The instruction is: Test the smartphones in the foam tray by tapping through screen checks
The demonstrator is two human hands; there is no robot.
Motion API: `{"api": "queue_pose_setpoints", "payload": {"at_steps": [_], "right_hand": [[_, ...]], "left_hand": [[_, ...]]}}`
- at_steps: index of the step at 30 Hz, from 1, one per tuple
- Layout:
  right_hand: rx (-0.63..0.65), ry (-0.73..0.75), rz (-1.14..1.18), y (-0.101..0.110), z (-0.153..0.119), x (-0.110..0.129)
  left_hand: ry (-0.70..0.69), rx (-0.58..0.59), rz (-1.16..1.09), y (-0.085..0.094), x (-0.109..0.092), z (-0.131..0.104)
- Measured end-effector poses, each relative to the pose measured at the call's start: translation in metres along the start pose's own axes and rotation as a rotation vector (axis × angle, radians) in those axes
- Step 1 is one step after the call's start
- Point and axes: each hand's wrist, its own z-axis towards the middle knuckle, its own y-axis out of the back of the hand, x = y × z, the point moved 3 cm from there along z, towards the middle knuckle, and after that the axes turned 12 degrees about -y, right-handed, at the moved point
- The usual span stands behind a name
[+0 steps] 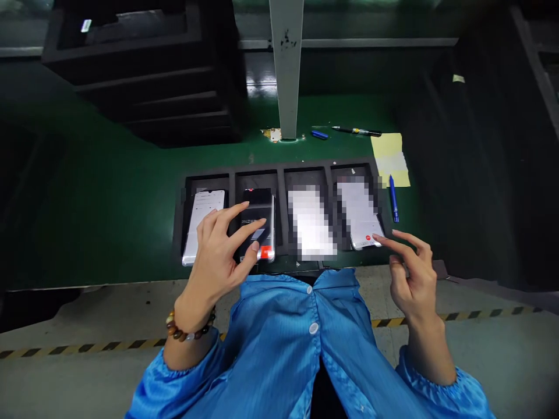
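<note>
A black foam tray [280, 203] with side-by-side slots holds several smartphones. My left hand [222, 247], its fingers spread, hovers over the smartphone with a dark screen [255, 201] and partly covers the white-screened smartphone [203, 215] at the far left. A red patch glows low on the dark screen. At the right end, my right hand [413, 270] points its index finger at the lower edge of another smartphone [360, 212], close to a red round button. Whether the fingertip touches the glass I cannot tell. A pixelated smartphone [312, 224] lies between them.
Beyond the tray are a blue cap [319, 134], a black pen [356, 131] and a yellow paper note [388, 154]. A blue pen [393, 199] lies right of the tray. Stacked black foam trays [152, 75] stand back left, and a grey post [287, 70] rises mid-table.
</note>
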Motion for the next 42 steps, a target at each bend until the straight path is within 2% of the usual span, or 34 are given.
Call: {"api": "queue_pose_setpoints", "payload": {"at_steps": [2,7,12,15,20,23,28,31,34,38,42], "right_hand": [[0.053,0.011,-0.019,-0.001,0.001,-0.002],[0.022,0.061,0.031,0.004,0.002,0.006],[0.224,0.255,0.042,-0.014,-0.002,0.038],[0.306,0.310,0.033,-0.023,-0.003,0.049],[0.262,0.331,0.053,-0.026,0.000,0.059],[0.286,0.374,0.054,-0.034,0.004,0.072],[0.324,0.447,0.073,-0.050,0.013,0.092],[0.318,0.440,0.081,-0.052,0.021,0.092],[0.305,0.393,0.067,-0.048,0.029,0.088],[0.235,0.262,0.010,-0.044,0.039,0.081],[0.230,0.217,-0.065,-0.049,0.043,0.075]], "left_hand": [[0.008,-0.006,-0.009,0.000,-0.001,0.001],[0.029,-0.038,-0.018,0.003,0.000,-0.004],[-0.080,-0.068,-0.075,0.005,-0.004,-0.012],[-0.117,-0.080,-0.095,0.005,-0.010,-0.016],[-0.121,-0.101,-0.065,0.007,-0.013,-0.026],[-0.060,-0.129,-0.001,0.013,-0.002,-0.039],[0.146,-0.210,0.180,0.035,0.020,-0.079],[0.183,-0.166,0.203,0.039,0.024,-0.097],[0.171,-0.112,0.178,0.035,0.023,-0.103],[0.197,-0.172,0.144,0.034,0.026,-0.103],[0.213,-0.215,0.139,0.037,0.032,-0.099]]}}
